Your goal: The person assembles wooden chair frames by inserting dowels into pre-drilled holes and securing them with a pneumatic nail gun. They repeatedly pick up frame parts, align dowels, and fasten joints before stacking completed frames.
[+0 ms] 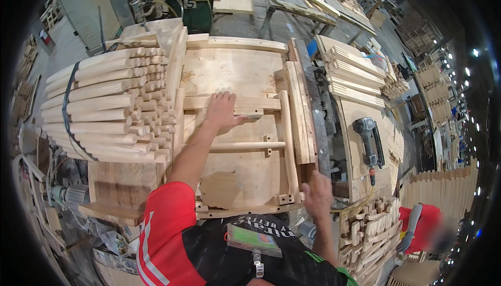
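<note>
Thumb apart, the left hand (222,111) rests open on the flat crosspiece (263,103) of a wooden frame (287,140) lying on a wooden board (229,72), while the right hand (317,196), too blurred to tell its grip, is near the frame's near right corner.

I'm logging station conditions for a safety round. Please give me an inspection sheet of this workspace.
Surface: pale wooden board, bordered by raised strips; brown marks visible.
Work pieces: crosspiece, round bar and right-hand post lie over the board.
Clutter: strapped rod bundle on the left; nail gun on the right side table.
Grip: left hand lies over the crosspiece; right hand, near the post's lower end, is blurred, hold unclear.
Cables: thin yellowish hose by the nail gun.
Surroundings: another person in a red top at lower right, beside stacked wood.
</note>
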Available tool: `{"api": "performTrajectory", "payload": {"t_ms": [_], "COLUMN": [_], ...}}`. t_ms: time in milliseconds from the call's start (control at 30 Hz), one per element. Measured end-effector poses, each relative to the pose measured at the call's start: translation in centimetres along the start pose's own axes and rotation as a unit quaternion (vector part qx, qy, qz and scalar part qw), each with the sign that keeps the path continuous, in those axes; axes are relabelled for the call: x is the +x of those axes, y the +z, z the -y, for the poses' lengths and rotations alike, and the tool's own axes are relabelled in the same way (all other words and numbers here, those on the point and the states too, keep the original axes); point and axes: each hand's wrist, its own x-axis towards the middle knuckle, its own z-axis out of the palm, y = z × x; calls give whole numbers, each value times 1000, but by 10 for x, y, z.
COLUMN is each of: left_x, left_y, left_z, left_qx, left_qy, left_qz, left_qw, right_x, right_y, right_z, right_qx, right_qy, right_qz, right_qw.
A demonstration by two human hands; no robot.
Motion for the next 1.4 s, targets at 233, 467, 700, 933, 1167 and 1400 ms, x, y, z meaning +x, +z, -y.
{"api": "performTrajectory", "payload": {"t_ms": [233,467,700,933,1167,1400], "left_x": [-1,-5,-25,-131,-176,-165], "left_y": [13,6,32,25,29,59], "left_z": [10,12,-17,-136,-172,-152], "left_qx": [3,8,-55,-576,-867,-893], "left_qy": [15,14,-40,-133,-296,-301], "left_qz": [-54,-44,-250,76,184,198], "left_qw": [998,999,966,803,355,269], "right_x": [58,118,171,122,77,120], "right_y": [-81,-87,-119,-97,-33,0], "right_z": [-86,-145,-179,-65,68,74], "right_qx": [-223,-309,-184,-193,-210,-212], "right_qy": [59,99,30,-18,-178,-116], "right_qz": [-124,-39,45,207,435,556], "right_qw": [965,945,981,959,857,796]}}
